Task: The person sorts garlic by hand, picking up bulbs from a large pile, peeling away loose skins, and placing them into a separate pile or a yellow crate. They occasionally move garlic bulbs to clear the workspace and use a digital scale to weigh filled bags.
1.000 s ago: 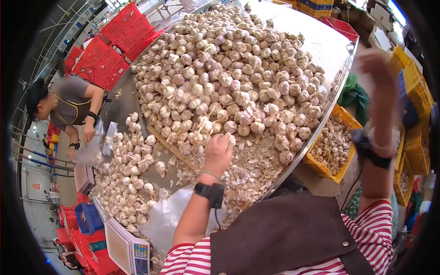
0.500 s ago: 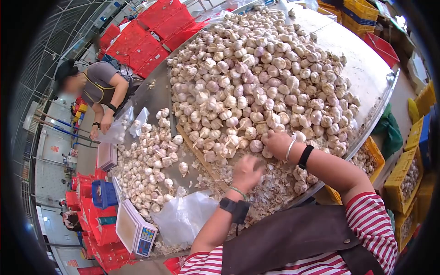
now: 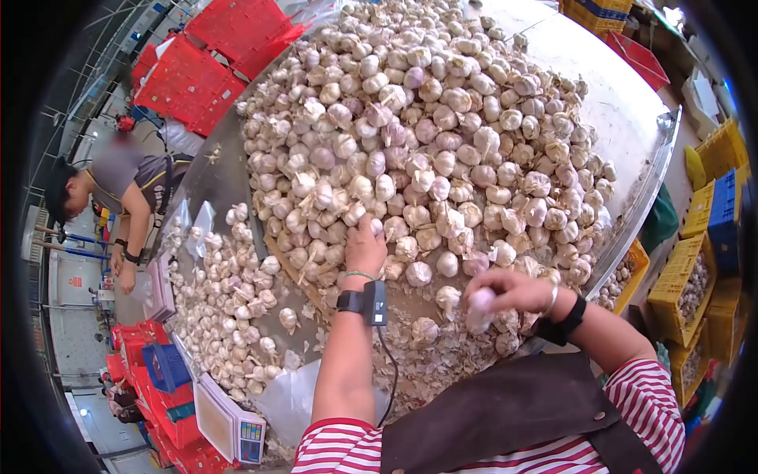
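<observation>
A large heap of garlic bulbs (image 3: 442,142) covers the metal table. My left hand (image 3: 365,253) reaches into the heap's near edge, its fingers closed on a garlic bulb (image 3: 377,227) that they partly hide. Lower right, my right hand (image 3: 517,291) grips a purplish garlic bulb (image 3: 479,306), slightly blurred, above the loose skins (image 3: 395,340). Single bulbs lie between the two hands. Left of a wooden strip (image 3: 288,265) is a second, smaller group of cleaner-looking bulbs (image 3: 229,308).
A digital scale (image 3: 229,423) and a clear plastic bag (image 3: 292,395) are at the lower left. Another person (image 3: 130,197) stands across the table's left side. Red crates (image 3: 189,83) stand beyond it; yellow crates (image 3: 679,288) with garlic are on the right.
My left hand has moved up and left into the heap. My right hand has drawn back toward me with a bulb. The view has shifted, and the other person's hands have moved off the bag.
</observation>
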Demonstrator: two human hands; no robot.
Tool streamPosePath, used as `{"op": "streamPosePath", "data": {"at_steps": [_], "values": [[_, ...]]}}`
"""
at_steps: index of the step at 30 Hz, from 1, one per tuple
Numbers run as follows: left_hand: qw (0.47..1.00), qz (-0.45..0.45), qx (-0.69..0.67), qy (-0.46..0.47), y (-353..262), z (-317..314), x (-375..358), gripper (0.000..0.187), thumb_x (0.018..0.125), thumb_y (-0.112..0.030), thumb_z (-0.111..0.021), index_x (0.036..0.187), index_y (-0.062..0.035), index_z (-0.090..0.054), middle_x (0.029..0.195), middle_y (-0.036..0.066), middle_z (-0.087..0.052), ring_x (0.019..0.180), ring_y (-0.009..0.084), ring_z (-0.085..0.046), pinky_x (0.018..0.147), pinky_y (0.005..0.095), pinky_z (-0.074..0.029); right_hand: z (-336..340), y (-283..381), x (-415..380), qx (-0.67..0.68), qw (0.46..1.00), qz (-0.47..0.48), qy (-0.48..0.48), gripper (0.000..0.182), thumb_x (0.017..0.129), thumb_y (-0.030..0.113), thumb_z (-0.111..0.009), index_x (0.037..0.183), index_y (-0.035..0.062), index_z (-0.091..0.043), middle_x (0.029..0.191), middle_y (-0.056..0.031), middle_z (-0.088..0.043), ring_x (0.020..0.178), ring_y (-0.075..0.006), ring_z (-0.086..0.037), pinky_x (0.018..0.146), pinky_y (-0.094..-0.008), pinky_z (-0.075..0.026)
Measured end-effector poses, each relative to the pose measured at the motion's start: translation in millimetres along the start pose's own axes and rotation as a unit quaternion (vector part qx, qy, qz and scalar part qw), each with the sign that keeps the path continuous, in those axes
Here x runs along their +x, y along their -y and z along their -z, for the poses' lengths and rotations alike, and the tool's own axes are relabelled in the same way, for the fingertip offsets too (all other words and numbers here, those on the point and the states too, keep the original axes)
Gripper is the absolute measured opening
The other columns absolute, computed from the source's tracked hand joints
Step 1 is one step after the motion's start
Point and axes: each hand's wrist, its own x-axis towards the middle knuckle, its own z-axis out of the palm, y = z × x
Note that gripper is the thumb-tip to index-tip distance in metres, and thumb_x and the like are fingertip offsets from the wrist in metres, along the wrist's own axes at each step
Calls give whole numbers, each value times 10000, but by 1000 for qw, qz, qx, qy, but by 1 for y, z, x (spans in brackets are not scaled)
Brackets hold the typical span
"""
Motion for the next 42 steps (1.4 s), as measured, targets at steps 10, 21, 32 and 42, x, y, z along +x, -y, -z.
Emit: {"op": "streamPosePath", "data": {"at_steps": [10,21,32,42], "values": [[854,-37,-519,-24,-3,-4,-115,342,912,-37,-607,1215,-25,-450,1091,44,-541,981,121,-548,830,282,-484,31,64,79,-608,754,86,-235,275,858,240,-618,1058,52,-604,923,-166,-650,811,-317,-661,679,-411,-539],[344,153,-902,211,5,-23,-215,284,930,-317,-577,1029,-51,-585,1012,128,-612,915,253,-640,771,349,-541,13,43,102,-605,775,71,-170,533,702,155,-673,1222,107,-570,895,-177,-660,789,-356,-648,695,-436,-526],[143,-42,-892,426,-4,-24,-240,757,881,-702,-428,1287,-72,-531,1207,94,-610,992,204,-645,877,369,-547,-133,45,19,-413,899,131,66,496,702,213,-830,1120,66,-609,1076,-147,-627,984,-269,-633,808,-353,-524],[443,35,-892,85,65,28,-252,580,933,-595,-448,1110,-53,-556,953,75,-600,837,214,-608,796,378,-539,-138,15,-18,-336,921,134,-145,493,790,183,-733,1225,26,-563,1259,-148,-555,1088,-280,-572,859,-362,-484]]}}
